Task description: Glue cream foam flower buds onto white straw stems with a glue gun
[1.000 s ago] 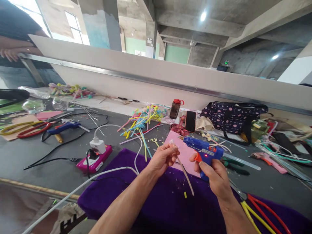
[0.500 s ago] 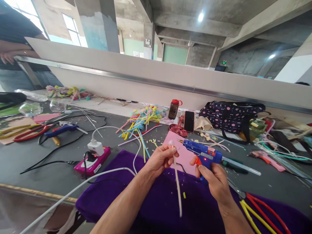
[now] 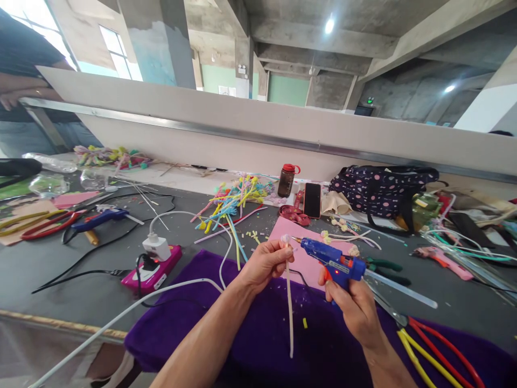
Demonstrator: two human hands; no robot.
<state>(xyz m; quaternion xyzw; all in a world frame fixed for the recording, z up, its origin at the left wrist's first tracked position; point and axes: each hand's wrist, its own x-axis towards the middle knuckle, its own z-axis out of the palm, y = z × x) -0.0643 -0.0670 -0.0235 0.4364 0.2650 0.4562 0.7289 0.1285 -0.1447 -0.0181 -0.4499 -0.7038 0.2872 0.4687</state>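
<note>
Pinched in my left hand (image 3: 269,262) is a pale pipe cleaner stem (image 3: 290,312) that hangs down over the purple cloth (image 3: 181,328). A small whitish-pink tuft (image 3: 285,238) tops it, just above my fingertips. My right hand (image 3: 355,307) is wrapped round the handle of a blue glue gun (image 3: 333,261), one finger at its orange trigger. The gun's metal nozzle points left, at or very near the tuft; whether they touch I cannot tell. A clear glue stick (image 3: 404,288) juts from the gun's rear. Pink paper (image 3: 297,229) lies beneath and behind the gun.
Red-and-yellow-handled shears (image 3: 424,345) lie at the right. Left of my arm sits a magenta power strip (image 3: 169,267) with a white cable. Beyond are coloured pipe cleaners (image 3: 232,199), a bottle (image 3: 286,180), a phone (image 3: 312,200) and a patterned bag (image 3: 375,194). Another person's arm (image 3: 20,89) rests at far left.
The glue gun has tilted and its nozzle has come closer to the tuft. The stem's lower end has swung slightly left. My left hand keeps its pinch.
</note>
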